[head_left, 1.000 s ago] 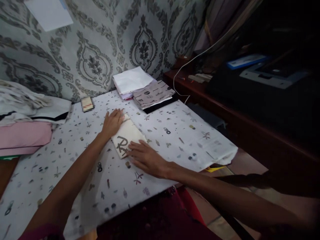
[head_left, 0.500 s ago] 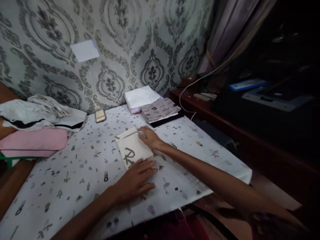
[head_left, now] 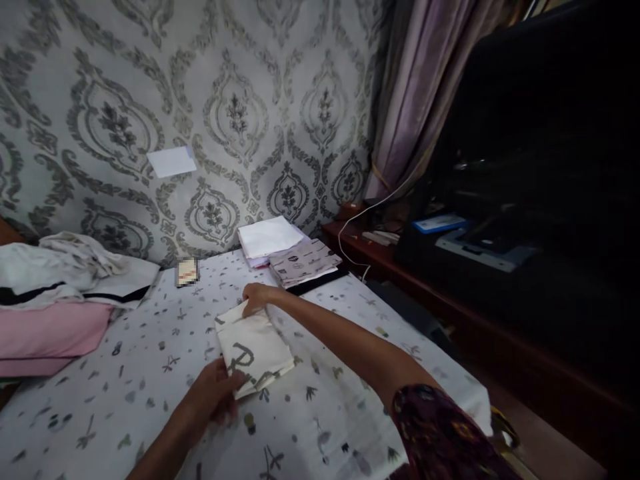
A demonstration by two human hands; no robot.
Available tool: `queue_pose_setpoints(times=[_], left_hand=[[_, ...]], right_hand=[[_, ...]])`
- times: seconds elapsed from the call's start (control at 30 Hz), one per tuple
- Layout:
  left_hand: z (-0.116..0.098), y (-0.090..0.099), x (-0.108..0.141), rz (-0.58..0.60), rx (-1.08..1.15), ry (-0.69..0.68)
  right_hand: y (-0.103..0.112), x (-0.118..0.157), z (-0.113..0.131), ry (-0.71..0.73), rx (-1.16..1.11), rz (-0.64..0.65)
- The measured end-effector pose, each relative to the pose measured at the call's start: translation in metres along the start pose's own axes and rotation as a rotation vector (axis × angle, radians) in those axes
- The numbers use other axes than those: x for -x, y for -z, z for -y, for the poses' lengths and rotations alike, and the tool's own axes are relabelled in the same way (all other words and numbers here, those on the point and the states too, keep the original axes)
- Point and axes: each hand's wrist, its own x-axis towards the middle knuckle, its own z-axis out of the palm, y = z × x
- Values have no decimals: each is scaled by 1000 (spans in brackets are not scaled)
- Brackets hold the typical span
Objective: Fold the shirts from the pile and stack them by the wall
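Observation:
A folded cream cloth (head_left: 257, 343) with dark lettering lies on the patterned white table cover (head_left: 190, 333). At its near left corner, my left hand (head_left: 217, 392) pinches the edge between thumb and fingers. My right hand (head_left: 256, 299) grips the far edge, its fingers curled over the top. Beyond it lie a folded grey printed cloth (head_left: 305, 261) and a stack of white and lilac cloths (head_left: 270, 238).
White garments (head_left: 65, 267) and a folded pink cloth (head_left: 55, 333) are heaped at the left. A small blurred card (head_left: 187, 273) lies near the patterned wall. On the right, a thin white cable (head_left: 345, 230) hangs by a dark reddish shelf (head_left: 360, 247).
My left hand has gone from lying spread over the near edge to gripping the near left corner. My right hand has closed on the far edge. The camera view has tilted up.

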Motion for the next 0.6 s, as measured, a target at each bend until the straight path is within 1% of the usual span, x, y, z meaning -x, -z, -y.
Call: queue_pose_setpoints(times=[0.07, 0.13, 0.2, 0.3, 0.37, 0.47, 0.53, 0.6], left_hand=[[-3, 2, -3, 101, -1, 23], [-12, 5, -5, 124, 57, 33], [-28, 8, -9, 85, 174, 15], [-67, 2, -27, 9, 340, -44], [-97, -10, -50, -22, 375, -132], [-142, -36, -96, -81, 353, -308], [-166, -54, -130, -107, 329, -362], [-182, -70, -161, -124, 312, -374]], right_hand=[[3, 10, -6, 21, -70, -32], [8, 27, -18, 35, -165, -84], [17, 47, -35, 24, -271, -169], [37, 77, -69, -39, -419, -369], [53, 91, -94, -99, -491, -526], [77, 98, -128, -197, -544, -747], [90, 95, -147, -258, -545, -866], [100, 91, -164, -318, -528, -949]])
